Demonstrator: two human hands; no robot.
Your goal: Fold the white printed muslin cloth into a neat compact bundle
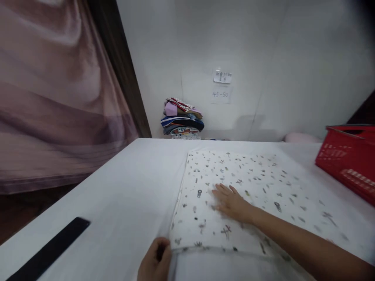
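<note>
A white cloth with small dark prints (pixel 252 183) lies spread flat on the white table (pixel 123 187). My right hand (pixel 230 201) rests palm down on the cloth near its left side, fingers spread. At the bottom of the view my left hand (pixel 155 261) pinches the cloth's near left corner, where the near edge looks folded.
A long black flat object (pixel 49 248) lies near the table's left front edge. A red plastic basket (pixel 348 160) stands at the right. A pile of folded clothes (pixel 181 119) sits at the back against the white wall. A pinkish curtain (pixel 55 89) hangs at left.
</note>
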